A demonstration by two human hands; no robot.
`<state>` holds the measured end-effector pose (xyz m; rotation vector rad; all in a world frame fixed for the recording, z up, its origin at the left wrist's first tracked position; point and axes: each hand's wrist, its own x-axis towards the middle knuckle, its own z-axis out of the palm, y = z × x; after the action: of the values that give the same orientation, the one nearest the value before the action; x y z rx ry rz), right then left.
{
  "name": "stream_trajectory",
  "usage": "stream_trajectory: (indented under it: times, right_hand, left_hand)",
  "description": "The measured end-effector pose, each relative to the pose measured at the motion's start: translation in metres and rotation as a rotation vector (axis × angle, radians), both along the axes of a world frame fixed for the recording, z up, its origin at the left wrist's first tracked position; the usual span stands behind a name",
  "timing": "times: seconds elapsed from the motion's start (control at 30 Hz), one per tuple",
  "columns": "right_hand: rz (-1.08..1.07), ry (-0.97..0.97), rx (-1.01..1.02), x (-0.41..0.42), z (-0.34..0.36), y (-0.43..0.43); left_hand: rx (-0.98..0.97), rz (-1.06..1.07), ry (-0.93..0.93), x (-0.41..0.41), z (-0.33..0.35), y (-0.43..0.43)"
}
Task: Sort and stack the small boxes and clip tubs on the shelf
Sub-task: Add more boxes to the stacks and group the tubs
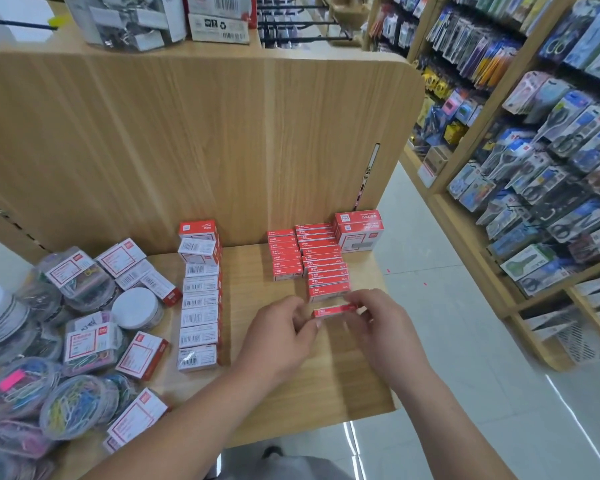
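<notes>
**Small red box held between both hands**

The small red box (336, 311) is pinched at its left end by the left hand (284, 327) and at its right end by the right hand (378, 320). Both forearms reach in low over the shelf (291, 393). The box lies just in front of the red box rows (321, 268). A column of white-labelled boxes (200, 299) runs to the left, and clip tubs (73, 407) crowd the far left.

Left hand (283, 329) and right hand (381, 317) pinch 1 red box (336, 311).
</notes>
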<state>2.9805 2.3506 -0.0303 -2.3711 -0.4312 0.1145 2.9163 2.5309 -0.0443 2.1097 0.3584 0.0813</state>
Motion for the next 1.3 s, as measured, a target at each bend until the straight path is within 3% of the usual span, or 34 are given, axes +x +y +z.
stream_trajectory:
  times: [0.13, 0.3, 0.6, 0.7, 0.8, 0.9, 1.0, 1.1, 1.2, 1.3]
  right_hand:
    - [-0.198, 0.104, 0.082, 0.002, -0.005, 0.008]
    - [-0.125, -0.008, -0.072, -0.002, -0.013, 0.013]
    - [-0.140, 0.015, -0.216, -0.002, -0.001, 0.020]
    - [-0.207, 0.039, -0.236, -0.006, 0.012, 0.010]
    - [-0.260, -0.069, -0.148, -0.025, 0.042, 0.020]
    - [-0.089, -0.121, 0.017, -0.049, 0.063, 0.069]
    - [0.165, 0.038, 0.119, -0.071, 0.065, 0.127]
    - [0.239, 0.170, 0.184, -0.080, 0.061, 0.168]
    - [0.138, 0.047, 0.179, -0.063, 0.053, 0.200]
    - [0.092, -0.142, 0.025, -0.035, 0.051, 0.226]
  left_hand:
    - [0.190, -0.016, 0.009, 0.010, 0.002, 0.003]
    - [0.289, -0.055, -0.022, 0.020, -0.004, 0.005]
    - [0.424, -0.183, 0.016, 0.021, 0.008, 0.005]
    - [0.399, -0.173, 0.005, 0.001, 0.026, 0.013]
    - [0.301, -0.166, -0.057, -0.037, 0.048, 0.032]
    - [0.243, -0.148, -0.098, -0.076, 0.066, 0.056]
    - [0.200, -0.074, -0.114, -0.109, 0.083, 0.086]
    - [0.191, -0.003, -0.115, -0.141, 0.097, 0.119]
    - [0.169, 0.085, -0.098, -0.166, 0.097, 0.153]
    - [0.239, 0.156, -0.083, -0.170, 0.095, 0.177]
